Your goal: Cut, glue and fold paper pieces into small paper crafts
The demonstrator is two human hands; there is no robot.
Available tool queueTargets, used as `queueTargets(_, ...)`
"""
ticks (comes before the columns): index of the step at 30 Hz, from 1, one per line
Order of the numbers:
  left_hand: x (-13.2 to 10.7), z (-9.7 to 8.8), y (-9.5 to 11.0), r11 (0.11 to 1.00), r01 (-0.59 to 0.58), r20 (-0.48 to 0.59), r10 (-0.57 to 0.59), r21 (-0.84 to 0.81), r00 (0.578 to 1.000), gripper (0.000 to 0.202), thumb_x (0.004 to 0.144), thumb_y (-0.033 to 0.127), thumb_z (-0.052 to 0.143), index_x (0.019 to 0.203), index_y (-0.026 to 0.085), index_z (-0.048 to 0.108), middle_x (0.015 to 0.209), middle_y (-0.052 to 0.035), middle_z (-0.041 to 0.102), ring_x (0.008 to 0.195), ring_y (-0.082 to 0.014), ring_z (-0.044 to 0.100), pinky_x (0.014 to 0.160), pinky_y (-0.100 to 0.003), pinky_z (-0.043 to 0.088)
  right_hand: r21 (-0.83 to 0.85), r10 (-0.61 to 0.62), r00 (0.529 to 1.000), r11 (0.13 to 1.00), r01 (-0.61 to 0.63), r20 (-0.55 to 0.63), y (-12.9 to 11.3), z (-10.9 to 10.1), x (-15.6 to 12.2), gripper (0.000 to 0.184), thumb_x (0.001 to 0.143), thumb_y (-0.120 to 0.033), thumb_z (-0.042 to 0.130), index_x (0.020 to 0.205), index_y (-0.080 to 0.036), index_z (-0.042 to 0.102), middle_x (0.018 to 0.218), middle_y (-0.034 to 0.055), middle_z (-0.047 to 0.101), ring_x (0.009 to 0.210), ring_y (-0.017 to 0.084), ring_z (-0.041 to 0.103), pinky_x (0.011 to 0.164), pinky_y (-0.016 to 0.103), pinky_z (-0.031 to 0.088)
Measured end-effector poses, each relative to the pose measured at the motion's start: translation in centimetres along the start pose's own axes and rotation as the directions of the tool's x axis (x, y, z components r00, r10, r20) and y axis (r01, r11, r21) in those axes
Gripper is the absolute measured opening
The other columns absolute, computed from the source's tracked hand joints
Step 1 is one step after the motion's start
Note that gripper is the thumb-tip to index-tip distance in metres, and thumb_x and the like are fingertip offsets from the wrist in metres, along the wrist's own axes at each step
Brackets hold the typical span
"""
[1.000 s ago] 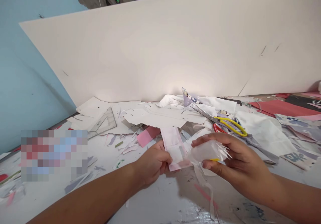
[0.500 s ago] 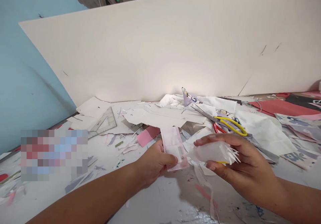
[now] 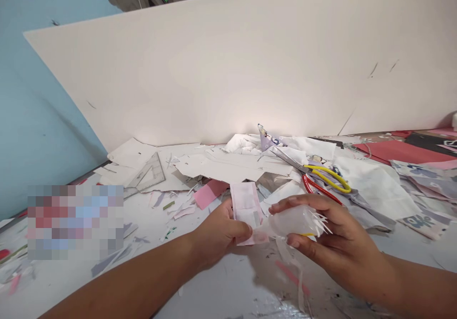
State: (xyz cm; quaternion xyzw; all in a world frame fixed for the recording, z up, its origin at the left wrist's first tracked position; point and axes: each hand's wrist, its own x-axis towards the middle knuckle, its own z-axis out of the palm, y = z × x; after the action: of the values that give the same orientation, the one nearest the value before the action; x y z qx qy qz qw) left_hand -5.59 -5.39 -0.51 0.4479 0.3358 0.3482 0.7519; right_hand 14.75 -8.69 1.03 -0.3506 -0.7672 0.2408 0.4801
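My left hand point(image 3: 219, 233) pinches a pale pink strip of paper point(image 3: 245, 204) that stands up between thumb and fingers. My right hand point(image 3: 326, 240) is curled round a roll of clear tape point(image 3: 294, 220), whose torn white end sticks out to the right. The tape meets the lower end of the pink strip. Both hands hover just above the white table point(image 3: 221, 290).
Yellow-handled scissors point(image 3: 321, 174) and red-handled scissors point(image 3: 316, 185) lie just behind my right hand. A clear set square point(image 3: 150, 172), white paper offcuts point(image 3: 228, 166), a pink scrap point(image 3: 209, 193) and red sheets point(image 3: 400, 152) litter the table. A tall white board point(image 3: 250, 71) stands behind.
My right hand has brought the tape roll leftward until it touches the bottom of the pink strip. The left hand has hardly moved.
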Motion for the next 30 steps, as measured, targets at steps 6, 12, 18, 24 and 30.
queueTargets(6,0.08,0.11,0.12,1.000,-0.004,0.001,0.004,0.009,1.000,0.046,0.055,-0.003,0.052,0.095,0.017,0.057,0.081,-0.0024,0.062,0.072,-0.0165,0.060,0.063,-0.028,0.045,0.006,0.034,0.999,0.999,-0.034,0.014,-0.23,0.14,0.17,0.030,0.077,-0.025,0.064,0.102,-0.034,0.053,0.097,0.0013,0.066,0.092,0.021,0.062,0.079,0.030,0.053)
queueTargets(12,0.16,0.36,-0.01,0.999,-0.028,0.012,0.027,0.023,1.000,0.039,0.055,-0.001,0.056,0.090,0.016,0.059,0.075,-0.0018,0.062,0.067,-0.0152,0.059,0.060,-0.025,0.043,0.050,-0.005,1.000,0.999,0.005,0.007,-0.24,-0.06,-0.09,0.038,0.077,-0.022,0.064,0.107,-0.039,0.048,0.101,-0.0006,0.065,0.096,0.020,0.061,0.080,0.029,0.053)
queueTargets(18,0.06,0.44,0.11,1.000,0.005,0.037,-0.005,-0.006,0.999,0.043,0.056,0.001,0.063,0.095,0.018,0.059,0.084,-0.0038,0.064,0.076,-0.0178,0.061,0.067,-0.029,0.044,-0.066,0.008,1.000,0.998,-0.006,0.019,0.00,0.12,0.03,0.029,0.079,-0.026,0.062,0.104,-0.033,0.051,0.099,0.0002,0.065,0.093,0.019,0.062,0.076,0.025,0.053)
queueTargets(24,0.24,-0.09,-0.13,1.000,0.011,-0.002,-0.011,0.003,1.000,0.042,0.059,-0.001,0.057,0.097,0.016,0.056,0.085,-0.0038,0.061,0.077,-0.0167,0.059,0.073,-0.032,0.043,-0.169,-0.082,0.990,0.981,0.100,0.112,0.00,-0.16,0.22,0.027,0.081,-0.023,0.059,0.105,-0.029,0.049,0.096,-0.0002,0.064,0.091,0.015,0.062,0.076,0.020,0.052)
queueTargets(30,0.21,0.23,0.13,0.999,0.050,-0.060,-0.051,-0.018,0.997,0.046,0.056,-0.002,0.053,0.099,0.016,0.051,0.087,-0.0046,0.062,0.077,-0.0178,0.059,0.071,-0.033,0.045,-0.193,-0.228,0.933,0.938,0.287,0.279,-0.27,-0.37,0.74,0.042,0.081,-0.019,0.059,0.118,-0.029,0.041,0.104,0.0034,0.063,0.095,0.016,0.061,0.083,0.022,0.049)
